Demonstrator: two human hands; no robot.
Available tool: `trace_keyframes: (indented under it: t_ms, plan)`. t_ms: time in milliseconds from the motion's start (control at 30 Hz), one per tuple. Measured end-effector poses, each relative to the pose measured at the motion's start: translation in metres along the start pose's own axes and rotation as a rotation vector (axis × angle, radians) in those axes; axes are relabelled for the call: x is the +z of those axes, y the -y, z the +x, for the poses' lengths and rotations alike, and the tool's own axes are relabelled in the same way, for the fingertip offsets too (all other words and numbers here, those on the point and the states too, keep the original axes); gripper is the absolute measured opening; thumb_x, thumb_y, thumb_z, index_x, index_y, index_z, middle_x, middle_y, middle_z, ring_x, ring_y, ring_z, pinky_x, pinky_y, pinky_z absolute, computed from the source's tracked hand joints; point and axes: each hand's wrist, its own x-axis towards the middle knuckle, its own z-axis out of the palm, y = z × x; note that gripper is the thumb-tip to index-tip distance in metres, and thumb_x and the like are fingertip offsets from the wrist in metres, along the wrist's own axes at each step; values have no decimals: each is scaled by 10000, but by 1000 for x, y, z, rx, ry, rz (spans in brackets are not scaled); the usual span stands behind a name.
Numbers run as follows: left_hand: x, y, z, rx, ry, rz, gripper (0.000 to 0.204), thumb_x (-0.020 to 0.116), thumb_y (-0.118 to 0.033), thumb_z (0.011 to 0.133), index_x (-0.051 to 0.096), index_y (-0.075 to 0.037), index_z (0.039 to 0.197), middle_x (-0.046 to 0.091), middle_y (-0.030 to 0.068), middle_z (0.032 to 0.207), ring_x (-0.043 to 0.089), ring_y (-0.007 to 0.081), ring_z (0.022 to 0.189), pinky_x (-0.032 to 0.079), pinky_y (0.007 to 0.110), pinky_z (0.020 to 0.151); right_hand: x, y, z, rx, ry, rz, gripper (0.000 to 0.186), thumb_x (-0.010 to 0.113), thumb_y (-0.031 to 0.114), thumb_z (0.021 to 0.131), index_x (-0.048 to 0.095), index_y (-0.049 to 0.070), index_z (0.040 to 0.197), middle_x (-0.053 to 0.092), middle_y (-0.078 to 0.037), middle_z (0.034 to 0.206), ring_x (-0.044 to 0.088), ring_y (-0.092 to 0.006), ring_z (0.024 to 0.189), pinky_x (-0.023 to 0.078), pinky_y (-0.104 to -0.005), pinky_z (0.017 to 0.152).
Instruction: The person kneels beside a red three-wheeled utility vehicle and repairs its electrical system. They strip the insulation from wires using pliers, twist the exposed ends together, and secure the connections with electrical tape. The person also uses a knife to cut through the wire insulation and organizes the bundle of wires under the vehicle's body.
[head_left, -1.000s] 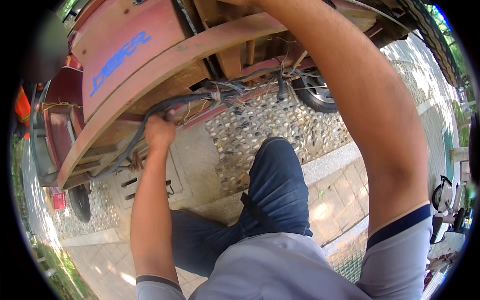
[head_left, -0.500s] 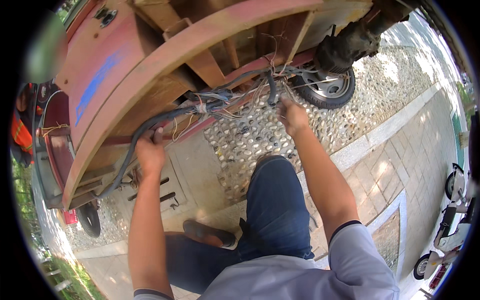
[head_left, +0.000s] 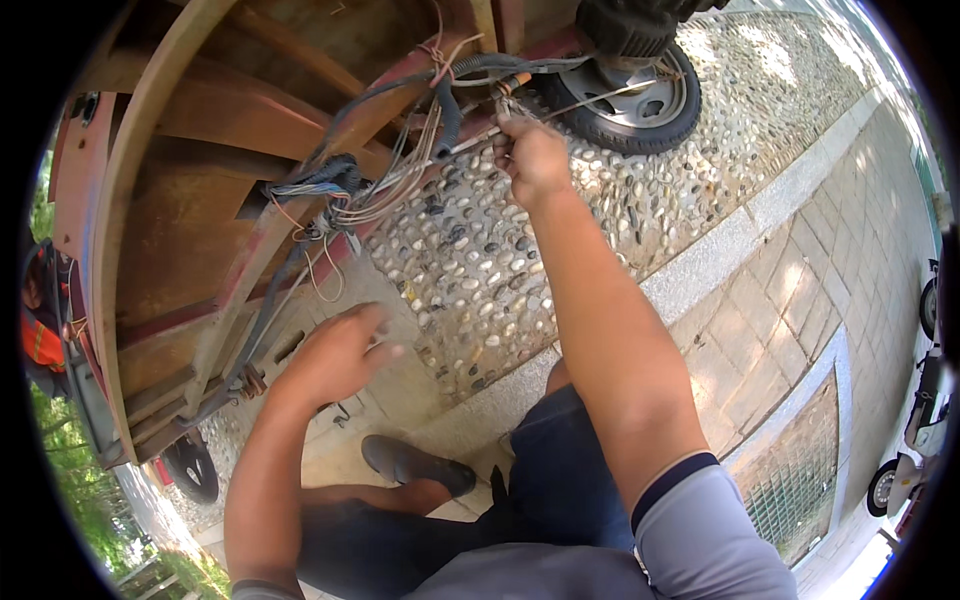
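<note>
My right hand (head_left: 535, 160) is raised to the wiring under the tipped vehicle body, its fingers closed near a small orange-and-black piece (head_left: 513, 84). What sits between the fingertips is too small to make out. Just left of it hangs a cut-ended black corrugated sleeve (head_left: 447, 120). My left hand (head_left: 340, 350) is apart from the wires, its fingers outstretched and slightly blurred, with nothing in them. Above it runs a bundle of thin coloured wires (head_left: 330, 190), bound with a dark cable (head_left: 268, 310) that follows the rusty red frame.
The rusty underside (head_left: 190, 210) fills the upper left. A wheel (head_left: 640, 105) and a dark motor housing (head_left: 620, 35) are behind my right hand. Pebbled paving (head_left: 480, 260) lies below. An orange-clad person (head_left: 42, 335) is at the far left; parked scooters (head_left: 915, 440) stand at right.
My left hand has let go of the dark cable and dropped away rightward. My right hand has moved up and left to the wires by the wheel. The view has shifted.
</note>
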Motion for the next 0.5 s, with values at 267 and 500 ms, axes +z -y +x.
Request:
trace_keyframes:
  t_ms: [267, 500]
  plan:
    - [-9, -66, 31, 194, -82, -28, 396, 704, -167, 919, 577, 8, 1251, 594, 173, 1258, 658, 311, 1018, 515, 413, 895, -9, 1, -2, 47, 28, -95, 105, 684, 108, 945, 693, 3, 945, 621, -25, 730, 543, -137, 630, 440, -288, 591]
    - [3, -69, 52, 262, -238, 5, 389, 705, -132, 906, 581, 7, 1247, 537, 185, 1359, 558, 363, 1228, 451, 434, 1040, -10, 7, 8, -531, -252, -541, 206, 719, 165, 895, 738, 5, 1024, 713, -82, 816, 637, -195, 711, 503, -320, 677]
